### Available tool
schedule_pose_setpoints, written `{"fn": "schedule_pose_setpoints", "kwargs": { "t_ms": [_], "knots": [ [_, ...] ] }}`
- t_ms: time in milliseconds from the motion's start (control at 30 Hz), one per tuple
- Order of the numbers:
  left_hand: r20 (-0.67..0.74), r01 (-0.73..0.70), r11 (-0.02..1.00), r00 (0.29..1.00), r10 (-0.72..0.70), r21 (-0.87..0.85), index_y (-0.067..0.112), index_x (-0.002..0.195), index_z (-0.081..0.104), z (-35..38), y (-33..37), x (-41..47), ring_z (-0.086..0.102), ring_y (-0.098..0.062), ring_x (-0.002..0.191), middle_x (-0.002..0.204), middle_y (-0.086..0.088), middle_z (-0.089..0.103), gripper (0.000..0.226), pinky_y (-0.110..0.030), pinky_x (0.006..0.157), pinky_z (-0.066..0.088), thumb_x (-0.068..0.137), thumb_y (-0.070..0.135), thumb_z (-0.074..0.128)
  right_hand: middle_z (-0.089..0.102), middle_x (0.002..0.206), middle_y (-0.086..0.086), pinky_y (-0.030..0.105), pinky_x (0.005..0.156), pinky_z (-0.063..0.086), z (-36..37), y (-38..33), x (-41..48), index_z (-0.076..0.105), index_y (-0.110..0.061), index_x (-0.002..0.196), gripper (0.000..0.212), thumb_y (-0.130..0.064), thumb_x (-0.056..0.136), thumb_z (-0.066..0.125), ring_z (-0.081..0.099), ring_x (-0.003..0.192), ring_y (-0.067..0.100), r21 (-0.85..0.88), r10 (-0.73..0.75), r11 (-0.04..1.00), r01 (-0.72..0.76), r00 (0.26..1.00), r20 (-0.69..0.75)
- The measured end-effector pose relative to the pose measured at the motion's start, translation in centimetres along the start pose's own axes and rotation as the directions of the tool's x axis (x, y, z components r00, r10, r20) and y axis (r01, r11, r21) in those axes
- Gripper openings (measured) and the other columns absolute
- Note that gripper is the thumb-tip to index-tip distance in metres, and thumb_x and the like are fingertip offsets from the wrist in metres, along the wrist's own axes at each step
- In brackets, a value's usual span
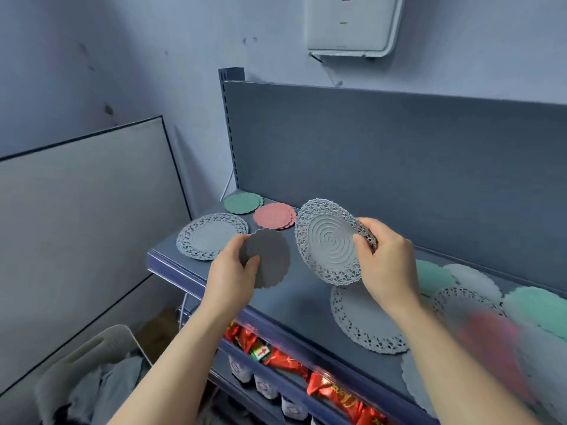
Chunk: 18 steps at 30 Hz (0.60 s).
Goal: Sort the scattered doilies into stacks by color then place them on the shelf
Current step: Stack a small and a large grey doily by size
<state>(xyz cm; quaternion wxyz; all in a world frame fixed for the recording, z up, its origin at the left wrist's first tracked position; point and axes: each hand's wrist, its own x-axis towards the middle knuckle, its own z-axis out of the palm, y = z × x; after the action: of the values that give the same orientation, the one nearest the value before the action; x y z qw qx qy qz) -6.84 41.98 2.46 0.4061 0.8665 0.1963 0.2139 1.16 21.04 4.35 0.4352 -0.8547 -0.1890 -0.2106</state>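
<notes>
Left hand [233, 271] pinches a dark grey doily [271, 262] above the shelf [291, 297]; right hand [386, 262] grips a white lace doily [326, 243], tilted. Behind lie the white stack [208, 236], green stack [243, 203] and pink stack [274, 215]; loose doilies [368, 325] spread rightward.

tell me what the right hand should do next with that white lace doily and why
Probably the right hand should carry its white lace doily left and lay it on the matching white lace pile at the shelf's left end. The green stack and pink stack sit apart behind it.
</notes>
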Motion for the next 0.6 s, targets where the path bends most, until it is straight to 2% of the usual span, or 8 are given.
{"fn": "schedule_pose_setpoints", "kwargs": {
  "t_ms": [133,233,300,367,500,600],
  "knots": [
    [0.103,0.072,0.997,0.992,-0.068,-0.035,0.02,0.121,0.051,-0.4,-2.7,4.3,0.061,-0.021,0.083,0.089,0.002,0.062,0.035,-0.034,0.072,0.053,0.088,0.015,0.062,0.072,0.093,0.006,0.012,0.065,0.032,3.1,-1.0,1.5,0.065,-0.009,0.115,0.027,-0.006,0.089,0.057,0.049,0.066,0.008,-0.019,0.045,0.999,-0.046,0.998,-0.042],
    [0.146,0.087,0.996,0.986,-0.087,0.009,0.018,0.12,0.049,0.8,-4.3,6.9,0.058,-0.021,0.084,0.091,0.001,0.058,0.037,-0.034,0.073,0.05,0.087,0.019,0.065,0.068,0.082,0.003,0.012,0.059,0.03,4.8,-1.2,2.5,0.065,-0.009,0.114,0.026,-0.006,0.09,0.056,0.043,0.054,-0.003,-0.032,0.068,0.997,-0.07,0.997,-0.048],
    [0.158,0.047,0.995,0.986,-0.062,0.093,0.016,0.121,0.049,1.7,-5.0,8.0,0.053,-0.019,0.084,0.095,-0.001,0.057,0.04,-0.028,0.072,0.042,0.086,0.019,0.066,0.062,0.077,-0.003,0.008,0.057,0.033,5.6,-1.2,3.4,0.065,-0.01,0.112,0.025,-0.006,0.09,0.056,0.045,0.054,-0.001,-0.036,0.084,0.996,-0.086,0.995,-0.051],
    [0.174,-0.009,0.985,0.985,-0.021,0.17,0.016,0.12,0.052,2.1,-5.5,8.6,0.051,-0.019,0.085,0.101,-0.003,0.061,0.039,-0.027,0.072,0.04,0.084,0.018,0.067,0.063,0.074,-0.004,0.004,0.057,0.035,6.2,-1.1,4.1,0.066,-0.011,0.11,0.023,-0.006,0.089,0.056,0.047,0.055,0.004,-0.035,0.085,0.996,-0.087,0.995,-0.053],
    [0.179,-0.152,0.946,0.978,0.104,0.285,0.019,0.12,0.056,2.4,-6.7,9.5,0.052,-0.021,0.103,0.116,0.0,0.055,0.045,-0.03,0.084,0.043,0.079,0.028,0.072,0.053,0.061,-0.012,0.007,0.052,0.034,8.1,-0.9,6.2,0.067,-0.013,0.104,0.019,-0.007,0.089,0.056,0.048,0.056,0.001,0.004,0.09,0.996,-0.09,0.995,-0.043],
    [0.138,-0.17,0.941,0.981,0.134,0.293,0.019,0.123,0.054,2.2,-7.4,10.0,0.048,-0.021,0.109,0.117,0.0,0.053,0.047,-0.028,0.088,0.04,0.081,0.033,0.069,0.051,0.06,-0.013,0.007,0.051,0.034,10.0,-1.0,7.2,0.066,-0.013,0.103,0.019,-0.007,0.088,0.057,0.048,0.054,0.002,0.062,0.1,0.993,-0.098,0.995,-0.021]
  ]
}}
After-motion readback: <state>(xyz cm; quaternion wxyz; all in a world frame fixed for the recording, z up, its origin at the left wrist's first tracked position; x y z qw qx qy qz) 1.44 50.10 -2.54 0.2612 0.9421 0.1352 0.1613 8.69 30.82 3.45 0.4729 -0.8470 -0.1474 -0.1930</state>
